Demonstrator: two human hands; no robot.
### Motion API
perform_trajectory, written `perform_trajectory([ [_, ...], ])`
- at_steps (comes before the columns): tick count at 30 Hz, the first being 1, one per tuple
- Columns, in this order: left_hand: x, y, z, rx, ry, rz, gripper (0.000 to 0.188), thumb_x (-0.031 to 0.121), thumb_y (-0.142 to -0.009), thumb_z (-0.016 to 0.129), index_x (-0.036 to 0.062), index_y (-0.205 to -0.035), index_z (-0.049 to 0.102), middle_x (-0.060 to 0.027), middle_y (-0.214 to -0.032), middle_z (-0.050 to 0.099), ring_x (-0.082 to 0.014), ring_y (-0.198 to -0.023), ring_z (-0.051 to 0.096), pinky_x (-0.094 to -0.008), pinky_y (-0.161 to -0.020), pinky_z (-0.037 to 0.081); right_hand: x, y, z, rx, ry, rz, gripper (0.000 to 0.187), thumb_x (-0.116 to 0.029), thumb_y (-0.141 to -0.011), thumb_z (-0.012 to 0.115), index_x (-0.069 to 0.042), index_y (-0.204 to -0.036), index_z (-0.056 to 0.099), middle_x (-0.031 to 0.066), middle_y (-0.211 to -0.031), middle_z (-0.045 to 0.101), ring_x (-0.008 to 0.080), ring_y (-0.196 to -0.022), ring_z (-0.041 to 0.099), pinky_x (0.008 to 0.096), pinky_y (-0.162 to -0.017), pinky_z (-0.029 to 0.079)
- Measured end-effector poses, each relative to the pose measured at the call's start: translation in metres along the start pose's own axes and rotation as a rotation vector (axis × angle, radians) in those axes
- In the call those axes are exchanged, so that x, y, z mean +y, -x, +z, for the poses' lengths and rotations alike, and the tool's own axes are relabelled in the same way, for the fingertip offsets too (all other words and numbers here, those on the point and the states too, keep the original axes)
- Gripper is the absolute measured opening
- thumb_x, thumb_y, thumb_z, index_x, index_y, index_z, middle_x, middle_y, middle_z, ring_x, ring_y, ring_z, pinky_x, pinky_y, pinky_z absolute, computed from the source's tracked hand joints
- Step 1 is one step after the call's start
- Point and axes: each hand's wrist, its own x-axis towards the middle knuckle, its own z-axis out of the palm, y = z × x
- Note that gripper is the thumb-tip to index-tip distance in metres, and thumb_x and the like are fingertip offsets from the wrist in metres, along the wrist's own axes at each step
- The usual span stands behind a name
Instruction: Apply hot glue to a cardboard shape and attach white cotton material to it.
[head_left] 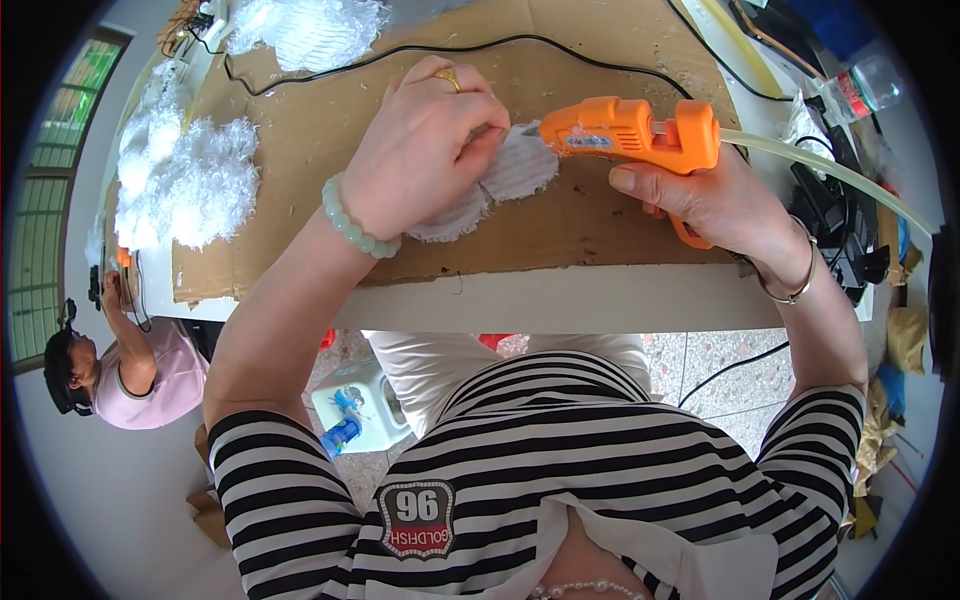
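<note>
My right hand (725,200) grips an orange hot glue gun (625,132), its nozzle pointing left toward my other hand. A long pale glue stick (840,152) runs out of the gun's back end. The nozzle tip is close above a ribbed white fabric piece (525,167) with fuzzy edges. Just left of it, my left hand (425,150) is closed, thumb and fingers pinched together; what they hold is hidden. Partly under that hand lies another white fabric piece (452,222), right against the first.
Brown cardboard (620,220) covers the white table (560,302). Fluffy white pieces (190,180) are heaped at left, more white fabric (305,30) at the back. A black cable (480,45) crosses behind my hands. A plastic bottle (870,88) lies far right. Another person (150,370) works at left.
</note>
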Motion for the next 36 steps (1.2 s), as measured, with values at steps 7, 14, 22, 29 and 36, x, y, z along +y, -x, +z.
perform_trajectory([
  [7,0.011,0.007,-0.002,0.015,-0.12,0.121,0.006,0.002,-0.066,0.062,0.0067,-0.071,0.062,-0.0005,-0.079,0.058,-0.0225,-0.088,0.052,-0.038,-0.084,0.037,-0.003,0.002,-0.004,-0.008,-0.078,0.019,0.031,-0.028,-0.081,0.069,-0.003,-0.093,0.057,-0.0011,-0.068,0.054,0.0072,-0.06,0.051,0.0214,-0.056,0.042],
  [14,0.026,0.007,-0.012,-0.056,-0.243,0.161,0.008,0.01,-0.064,0.067,0.0056,-0.07,0.064,-0.0018,-0.083,0.059,-0.0216,-0.091,0.051,-0.0416,-0.089,0.036,-0.001,0.005,-0.018,0.01,-0.083,-0.004,0.03,-0.026,-0.084,0.065,-0.002,-0.1,0.058,-0.0001,-0.076,0.054,0.0085,-0.062,0.052,0.0233,-0.06,0.045],
  [22,0.033,0.012,-0.012,-0.074,-0.32,0.142,0.013,0.015,-0.063,0.07,0.0065,-0.072,0.066,-0.0018,-0.088,0.058,-0.022,-0.097,0.049,-0.0461,-0.093,0.033,-0.003,-0.002,-0.009,0.005,-0.049,-0.007,0.026,-0.026,-0.083,0.066,-0.003,-0.093,0.059,-0.0004,-0.066,0.054,0.0077,-0.06,0.051,0.0221,-0.055,0.042],
  [29,0.032,0.014,-0.011,-0.051,-0.303,0.122,0.014,0.015,-0.062,0.071,0.0082,-0.073,0.065,-0.0014,-0.088,0.058,-0.0218,-0.096,0.049,-0.0455,-0.093,0.034,-0.002,0.002,-0.011,-0.078,-0.045,0.011,0.026,-0.026,-0.082,0.067,-0.003,-0.092,0.058,-0.0012,-0.066,0.053,0.0074,-0.059,0.052,0.022,-0.054,0.041],
  [36,0.025,0.019,-0.008,0.035,-0.222,0.089,0.017,0.01,-0.06,0.072,0.0084,-0.07,0.058,-0.001,-0.082,0.058,-0.023,-0.092,0.051,-0.0416,-0.089,0.037,-0.004,0.015,-0.027,-0.067,0.006,0.061,0.029,-0.024,-0.082,0.067,-0.001,-0.097,0.057,0.0003,-0.072,0.055,0.0086,-0.062,0.053,0.0229,-0.058,0.044],
])
